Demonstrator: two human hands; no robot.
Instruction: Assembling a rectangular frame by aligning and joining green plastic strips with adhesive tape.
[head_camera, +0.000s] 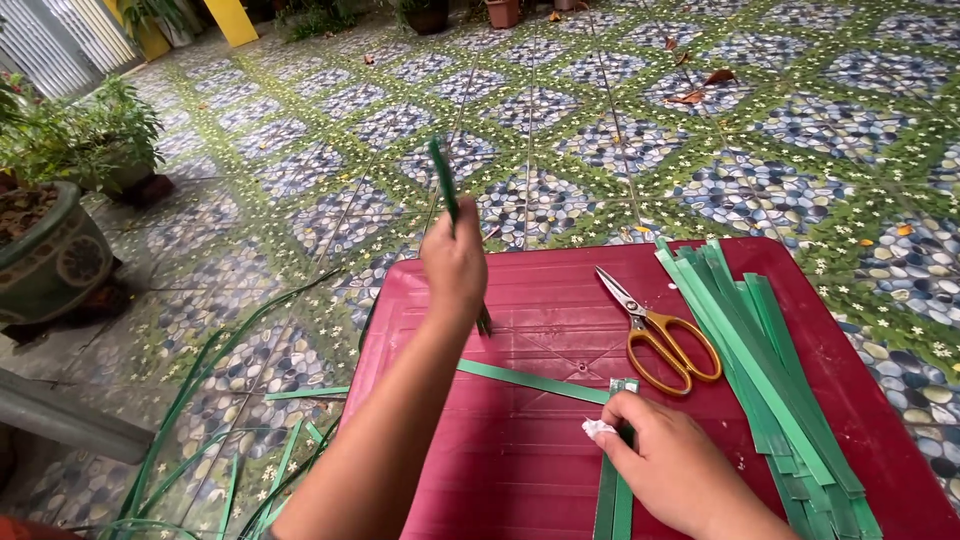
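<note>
Right hand (672, 462): your fingers press down on folded green strips (616, 470) at the table's (520, 470) near edge, a white scrap under the thumb.
Flat strip (530, 381): lies across the red top toward that fold.
Left hand (453, 265): fist closed round an upright strip (446, 190), raised over the table.
Step, by the look: weaving; next calls for threading the raised strip through the held fold.
Scissors (655, 330): resting, blades apart.
Strip stack (760, 360): right side.
Beyond: tiled floor (620, 120), pot (50, 250).
</note>
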